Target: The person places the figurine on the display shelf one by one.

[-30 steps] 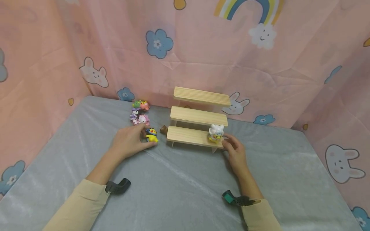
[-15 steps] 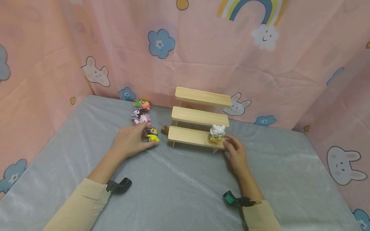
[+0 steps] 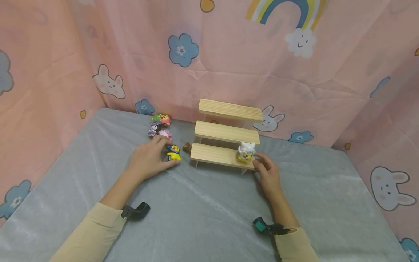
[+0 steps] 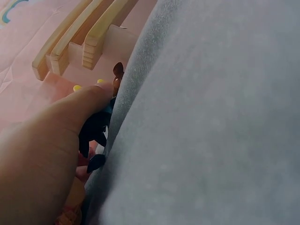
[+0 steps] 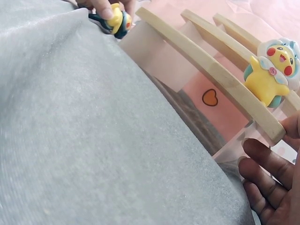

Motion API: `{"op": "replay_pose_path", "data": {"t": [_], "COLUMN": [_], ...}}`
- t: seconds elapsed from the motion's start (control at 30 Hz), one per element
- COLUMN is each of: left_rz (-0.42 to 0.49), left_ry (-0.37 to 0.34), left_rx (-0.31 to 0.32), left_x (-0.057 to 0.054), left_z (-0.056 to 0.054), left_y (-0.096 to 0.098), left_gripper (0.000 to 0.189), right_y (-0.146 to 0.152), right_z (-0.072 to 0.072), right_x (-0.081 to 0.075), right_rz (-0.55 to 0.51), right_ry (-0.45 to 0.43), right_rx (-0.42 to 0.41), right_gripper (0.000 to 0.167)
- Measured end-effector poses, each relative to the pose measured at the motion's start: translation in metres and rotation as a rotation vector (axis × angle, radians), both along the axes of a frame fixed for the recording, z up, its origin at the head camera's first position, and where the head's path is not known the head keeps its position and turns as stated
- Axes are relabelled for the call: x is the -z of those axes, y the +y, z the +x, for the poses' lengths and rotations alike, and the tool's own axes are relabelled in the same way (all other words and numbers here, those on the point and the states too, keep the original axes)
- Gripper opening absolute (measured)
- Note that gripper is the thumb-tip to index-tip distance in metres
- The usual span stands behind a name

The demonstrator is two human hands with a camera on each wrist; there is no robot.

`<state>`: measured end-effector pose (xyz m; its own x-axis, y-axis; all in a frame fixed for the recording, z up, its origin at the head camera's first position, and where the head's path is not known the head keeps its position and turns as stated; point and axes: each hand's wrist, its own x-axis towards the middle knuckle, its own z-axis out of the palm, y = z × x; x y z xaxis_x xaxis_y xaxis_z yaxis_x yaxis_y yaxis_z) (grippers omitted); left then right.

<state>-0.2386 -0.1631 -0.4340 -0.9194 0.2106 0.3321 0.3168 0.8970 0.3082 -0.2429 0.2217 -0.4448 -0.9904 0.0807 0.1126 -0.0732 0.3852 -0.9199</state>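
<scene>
My left hand [image 3: 148, 158] grips a small yellow figurine [image 3: 174, 153] with a dark blue hood, its fingers and thumb around it on the grey cloth. In the right wrist view this yellow figurine [image 5: 117, 19] lies tilted in the fingers. A three-tier wooden display shelf [image 3: 209, 154] stands to its right. On the lowest tier's right end a yellow figurine in a white hood [image 3: 246, 151] is upright. At that end my right hand [image 3: 269, 174] holds the board, thumb at its edge and fingers below, as the right wrist view shows.
Several small figurines [image 3: 160, 127] stand in a cluster behind my left hand. A small brown object [image 3: 187, 147] lies at the shelf's left end. Pink printed fabric [image 3: 229, 72] rises behind and beside the grey cloth-covered table [image 3: 203, 214].
My left index finger has shifted slightly up and away over the pink figurine behind it. The right hand and shelf stay in place; the head view has shifted a little.
</scene>
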Motion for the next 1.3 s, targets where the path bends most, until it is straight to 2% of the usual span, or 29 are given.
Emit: {"op": "replay_pose_path", "data": {"t": [0.17,0.43,0.8,0.97,1.2,1.3], "left_rz": [0.007,0.002,-0.145,-0.136,-0.069,-0.060], "left_ry": [0.004,-0.034,-0.092,-0.079,-0.029,-0.023], "left_rx": [0.019,-0.006,0.019,0.031,0.043,0.041], "left_x": [0.0014,0.0022,-0.0021,-0.0031,-0.0013,-0.0015], "left_z": [0.0004,0.0010,-0.0004,0.0005,0.0013,0.0014], "left_y": [-0.0003,-0.0004,0.0013,0.0015,-0.0003,-0.0010], "left_gripper": [0.068,0.067,0.071,0.069,0.041,0.046], "right_y": [-0.0006,-0.0005,-0.0004,-0.0001,0.0012,0.0018], "right_z": [0.0011,0.0003,0.0000,-0.0001,-0.0008,-0.0013], "right_x": [-0.0014,0.0001,0.0004,-0.0003,0.0026,0.0028], "right_rz": [0.003,0.008,0.009,0.017,0.033,0.032], "right_ry": [-0.011,-0.007,-0.003,-0.023,-0.018,-0.015], "right_rx": [0.004,0.007,0.007,0.006,0.012,0.013], "right_gripper": [0.031,0.030,0.031,0.031,0.032,0.032]}}
